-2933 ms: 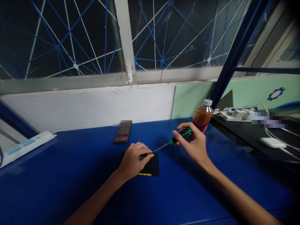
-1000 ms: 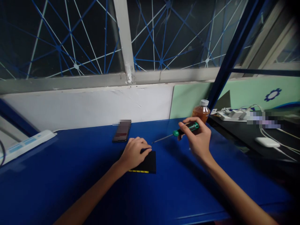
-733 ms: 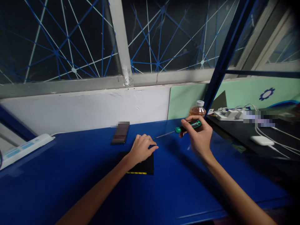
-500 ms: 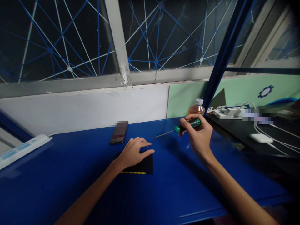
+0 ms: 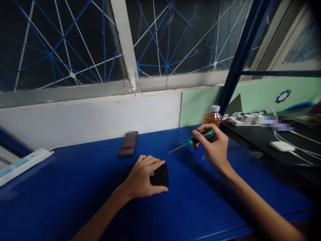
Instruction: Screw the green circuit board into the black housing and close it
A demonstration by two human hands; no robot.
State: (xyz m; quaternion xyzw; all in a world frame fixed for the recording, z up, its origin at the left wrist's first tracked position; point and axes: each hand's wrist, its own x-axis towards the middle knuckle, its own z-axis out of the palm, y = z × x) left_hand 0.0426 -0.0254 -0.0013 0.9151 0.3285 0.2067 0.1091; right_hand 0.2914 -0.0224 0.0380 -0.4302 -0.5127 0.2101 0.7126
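Note:
My left hand [image 5: 144,177] spans a flat black rectangular block [image 5: 161,175] on the blue table, thumb along its near edge and fingers at its far edge. A small pale patch shows on the block beside the fingers; its left part is hidden under the hand. My right hand [image 5: 215,145] is closed around the black and green handle of a screwdriver [image 5: 204,135], held above the table. The screwdriver's thin shaft slants down to the left, its tip apart from the block, up and to the right of it.
A dark phone [image 5: 128,144] lies behind my left hand. A bottle of amber drink [image 5: 212,116] stands behind my right hand. At the left edge is a white power strip [image 5: 25,165]. On the black surface at right lie a white charger [image 5: 282,146], cables and another power strip [image 5: 247,119].
My left hand has gone from lying over the block to gripping its near and far edges. The block's yellow strip no longer shows. The screwdriver tip has dropped slightly.

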